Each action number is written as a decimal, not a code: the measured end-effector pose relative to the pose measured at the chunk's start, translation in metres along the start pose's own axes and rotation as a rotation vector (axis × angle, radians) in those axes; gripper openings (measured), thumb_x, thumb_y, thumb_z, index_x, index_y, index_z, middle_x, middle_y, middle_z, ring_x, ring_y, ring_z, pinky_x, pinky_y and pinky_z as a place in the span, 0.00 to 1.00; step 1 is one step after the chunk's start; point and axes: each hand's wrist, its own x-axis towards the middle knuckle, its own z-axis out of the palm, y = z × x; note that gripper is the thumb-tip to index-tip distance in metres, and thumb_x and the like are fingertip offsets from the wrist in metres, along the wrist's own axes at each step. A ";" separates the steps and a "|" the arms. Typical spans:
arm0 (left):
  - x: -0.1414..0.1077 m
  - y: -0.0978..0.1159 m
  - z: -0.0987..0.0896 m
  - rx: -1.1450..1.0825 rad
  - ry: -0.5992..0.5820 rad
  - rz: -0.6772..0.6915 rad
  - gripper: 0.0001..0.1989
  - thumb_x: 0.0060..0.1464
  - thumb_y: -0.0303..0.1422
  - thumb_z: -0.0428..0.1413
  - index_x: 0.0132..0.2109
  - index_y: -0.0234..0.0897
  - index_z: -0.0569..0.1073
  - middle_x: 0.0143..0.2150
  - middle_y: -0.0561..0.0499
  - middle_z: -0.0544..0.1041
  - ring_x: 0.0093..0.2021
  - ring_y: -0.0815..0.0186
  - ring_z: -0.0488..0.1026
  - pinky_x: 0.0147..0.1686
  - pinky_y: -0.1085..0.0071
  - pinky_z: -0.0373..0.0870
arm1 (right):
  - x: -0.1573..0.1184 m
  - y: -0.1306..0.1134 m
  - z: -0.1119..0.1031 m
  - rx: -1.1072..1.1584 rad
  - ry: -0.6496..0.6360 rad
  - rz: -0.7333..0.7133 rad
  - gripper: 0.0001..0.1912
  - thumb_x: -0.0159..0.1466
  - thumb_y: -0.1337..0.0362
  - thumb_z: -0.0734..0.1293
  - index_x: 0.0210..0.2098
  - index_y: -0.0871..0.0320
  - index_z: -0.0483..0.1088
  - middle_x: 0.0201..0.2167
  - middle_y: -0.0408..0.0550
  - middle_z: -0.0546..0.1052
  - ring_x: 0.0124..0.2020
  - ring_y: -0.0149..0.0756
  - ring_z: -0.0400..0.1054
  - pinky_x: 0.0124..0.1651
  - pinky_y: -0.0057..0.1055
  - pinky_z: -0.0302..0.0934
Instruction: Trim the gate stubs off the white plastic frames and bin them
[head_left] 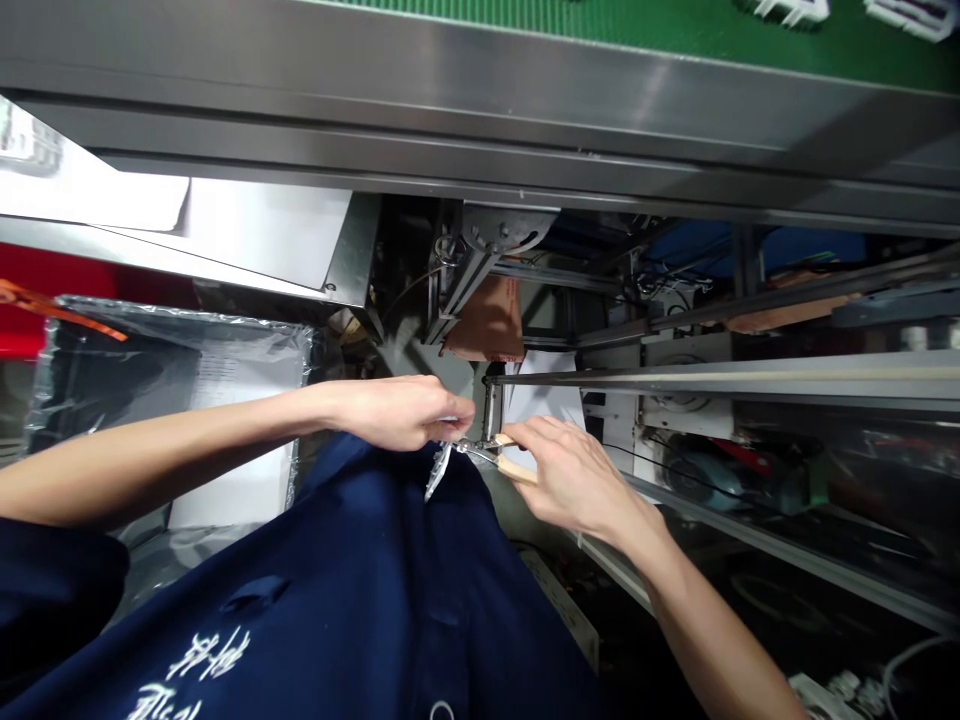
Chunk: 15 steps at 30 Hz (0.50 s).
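The right hand (570, 478) is closed on the tan handles of the pliers (495, 452), near centre, their nose at 9 o'clock clamping a small silver piece (439, 472); the left hand (397, 412), fingers curled together, sits just beside at 10 o'clock, its hold unclear.

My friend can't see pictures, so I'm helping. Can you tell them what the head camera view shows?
Looking down from a person's head, we see their right hand gripping wood-handled pliers, with the metal tips by their left hand and a small silver piece. Their navy shirt is below, and a steel machine frame runs above.
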 end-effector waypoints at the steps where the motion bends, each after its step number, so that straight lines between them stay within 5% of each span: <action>1: 0.001 0.001 0.000 -0.001 -0.006 0.001 0.07 0.54 0.22 0.47 0.31 0.38 0.62 0.23 0.55 0.63 0.22 0.68 0.58 0.24 0.73 0.53 | 0.001 0.000 -0.003 -0.026 -0.008 -0.011 0.09 0.56 0.64 0.64 0.38 0.55 0.66 0.30 0.46 0.71 0.34 0.38 0.65 0.34 0.31 0.53; 9: 0.004 -0.004 0.007 -0.081 0.019 0.015 0.06 0.56 0.26 0.47 0.31 0.37 0.63 0.24 0.55 0.62 0.23 0.69 0.58 0.25 0.74 0.54 | 0.012 0.006 -0.015 -0.034 -0.102 0.005 0.05 0.51 0.71 0.63 0.23 0.54 0.63 0.17 0.40 0.66 0.17 0.30 0.56 0.23 0.30 0.38; 15: -0.002 -0.008 0.023 -0.237 0.105 -0.081 0.14 0.57 0.43 0.50 0.39 0.35 0.69 0.30 0.53 0.67 0.28 0.68 0.62 0.27 0.74 0.57 | -0.001 0.034 0.010 0.125 -0.069 0.299 0.08 0.57 0.59 0.64 0.24 0.54 0.65 0.17 0.41 0.67 0.18 0.32 0.58 0.22 0.28 0.44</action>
